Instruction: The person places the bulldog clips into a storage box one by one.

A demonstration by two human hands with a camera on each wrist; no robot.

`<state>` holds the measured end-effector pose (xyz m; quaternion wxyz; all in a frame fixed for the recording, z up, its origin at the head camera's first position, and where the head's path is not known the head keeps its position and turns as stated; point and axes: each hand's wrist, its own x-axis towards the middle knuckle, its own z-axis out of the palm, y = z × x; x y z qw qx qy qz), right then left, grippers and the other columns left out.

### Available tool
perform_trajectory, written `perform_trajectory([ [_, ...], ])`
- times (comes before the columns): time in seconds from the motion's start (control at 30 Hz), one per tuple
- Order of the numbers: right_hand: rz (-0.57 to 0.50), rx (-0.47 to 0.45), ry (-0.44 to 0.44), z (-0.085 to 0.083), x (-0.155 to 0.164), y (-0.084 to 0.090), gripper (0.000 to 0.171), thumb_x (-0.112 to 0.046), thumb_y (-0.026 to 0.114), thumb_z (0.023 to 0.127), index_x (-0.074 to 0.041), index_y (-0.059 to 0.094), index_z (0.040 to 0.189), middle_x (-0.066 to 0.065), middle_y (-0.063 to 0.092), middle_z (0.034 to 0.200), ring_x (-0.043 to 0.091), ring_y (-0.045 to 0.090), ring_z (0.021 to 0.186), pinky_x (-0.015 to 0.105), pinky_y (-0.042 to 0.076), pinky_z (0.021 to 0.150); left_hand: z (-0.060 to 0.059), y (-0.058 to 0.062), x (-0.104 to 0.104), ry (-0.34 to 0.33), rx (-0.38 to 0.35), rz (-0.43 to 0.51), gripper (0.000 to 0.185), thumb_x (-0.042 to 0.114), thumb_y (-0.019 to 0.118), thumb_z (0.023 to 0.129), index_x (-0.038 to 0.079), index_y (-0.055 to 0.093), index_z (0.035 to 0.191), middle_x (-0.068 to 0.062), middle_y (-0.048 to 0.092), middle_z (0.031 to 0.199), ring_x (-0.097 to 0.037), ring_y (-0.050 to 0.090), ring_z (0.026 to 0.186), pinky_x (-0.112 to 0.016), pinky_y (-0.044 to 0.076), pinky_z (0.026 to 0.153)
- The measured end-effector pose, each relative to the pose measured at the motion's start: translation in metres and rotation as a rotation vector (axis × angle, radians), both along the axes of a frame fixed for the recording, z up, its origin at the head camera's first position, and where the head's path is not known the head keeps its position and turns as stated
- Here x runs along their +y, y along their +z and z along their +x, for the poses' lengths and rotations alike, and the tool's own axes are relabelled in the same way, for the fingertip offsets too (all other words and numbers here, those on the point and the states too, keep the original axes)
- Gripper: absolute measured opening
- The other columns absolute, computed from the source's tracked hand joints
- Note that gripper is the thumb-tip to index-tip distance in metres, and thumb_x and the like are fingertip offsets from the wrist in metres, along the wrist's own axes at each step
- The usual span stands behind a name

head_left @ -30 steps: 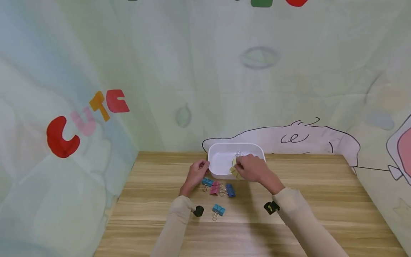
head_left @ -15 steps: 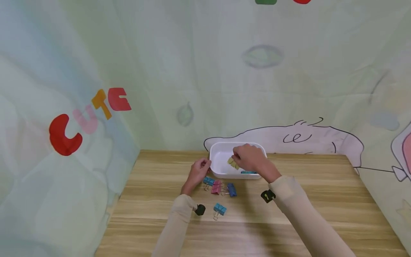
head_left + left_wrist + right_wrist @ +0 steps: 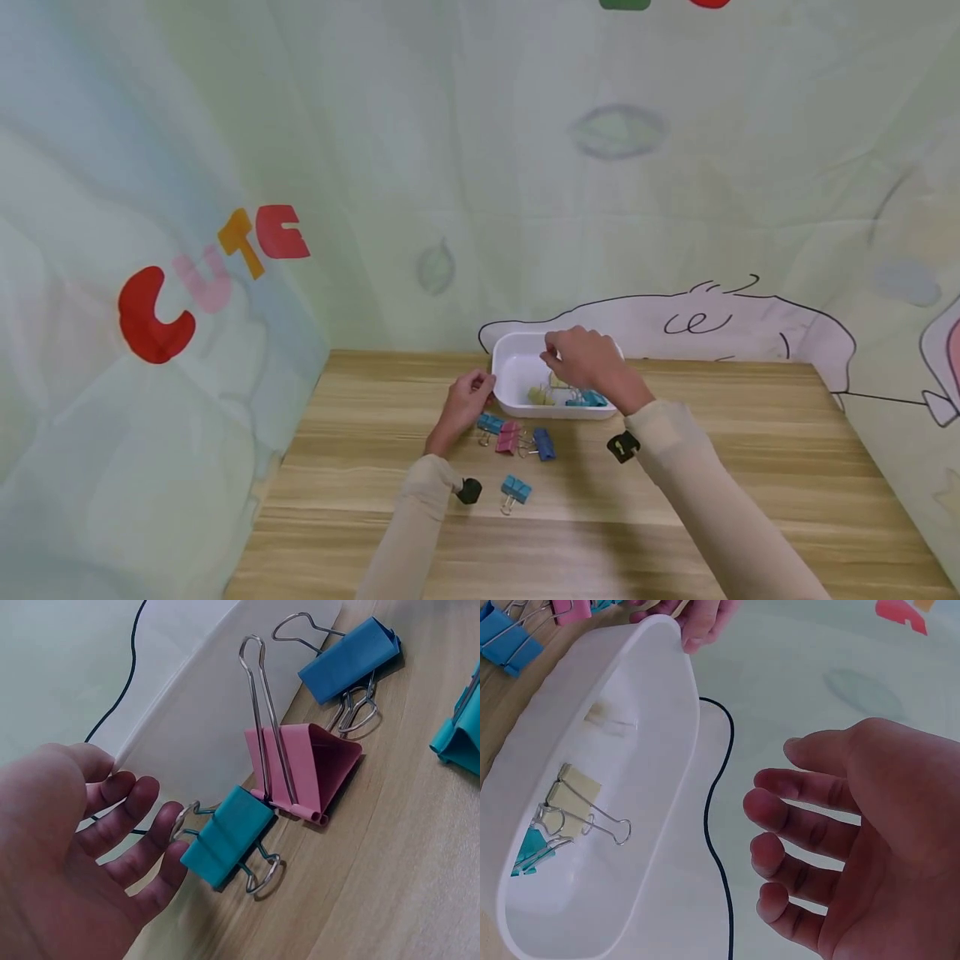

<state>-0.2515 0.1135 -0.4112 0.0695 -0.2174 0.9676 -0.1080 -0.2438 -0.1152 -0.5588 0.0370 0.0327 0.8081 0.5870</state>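
Observation:
My left hand (image 3: 465,400) pinches the near-left rim of a white plastic tray (image 3: 513,367) between thumb and forefinger, its other fingers loosely bent. Above the tray is my right hand (image 3: 892,832), fingers loosely bent and nothing in them. Inside the tray lie a yellow binder clip (image 3: 577,801), a second yellow one (image 3: 540,396), blurred in the right wrist view, and teal binder clips (image 3: 588,398). Beside the left fingers in the left wrist view are a teal binder clip (image 3: 229,836), a pink one (image 3: 304,769) and a blue one (image 3: 352,660) on the table.
Nearer the body, another teal binder clip (image 3: 516,488) lies on the wooden table (image 3: 360,500). A printed fabric backdrop (image 3: 397,167) rises right behind the tray and along both sides.
My right hand has let go of the yellow binder clips, which now lie in the tray, and it has moved up slightly away from them. My left hand stays at the tray's rim.

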Motion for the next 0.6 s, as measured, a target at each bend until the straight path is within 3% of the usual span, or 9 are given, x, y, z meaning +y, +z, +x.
perform_trajectory([
  [0.2, -0.007, -0.014, 0.001, 0.004, 0.004, -0.001, 0.021, -0.032, 0.062, 0.104, -0.012, 0.070, 0.104, 0.001, 0.065, 0.083, 0.021, 0.057, 0.068, 0.034, 0.047, 0.057, -0.001, -0.002, 0.000, -0.006, -0.008, -0.007, 0.031, 0.023, 0.053, 0.110, -0.006, 0.065, 0.109, -0.012, 0.066, 0.090, -0.026, 0.064, 0.084, -0.029, 0.053, 0.072],
  [0.43, -0.010, 0.016, 0.052, 0.021, 0.003, -0.005, 0.020, -0.031, 0.063, 0.103, -0.013, 0.069, 0.098, -0.003, 0.061, 0.074, 0.017, 0.053, 0.064, 0.032, 0.042, 0.053, -0.001, -0.004, -0.001, -0.010, -0.023, -0.013, 0.031, 0.025, 0.052, 0.110, -0.003, 0.065, 0.109, -0.018, 0.067, 0.097, -0.033, 0.064, 0.089, -0.029, 0.052, 0.073],
  [0.6, -0.022, -0.004, 0.058, 0.036, -0.002, -0.021, 0.018, -0.030, 0.065, 0.103, -0.014, 0.068, 0.094, -0.003, 0.062, 0.077, 0.017, 0.053, 0.067, 0.034, 0.044, 0.054, -0.003, -0.006, -0.002, -0.014, -0.016, 0.002, 0.033, 0.026, 0.053, 0.110, -0.005, 0.064, 0.109, -0.017, 0.066, 0.094, -0.032, 0.064, 0.087, -0.028, 0.051, 0.071],
])
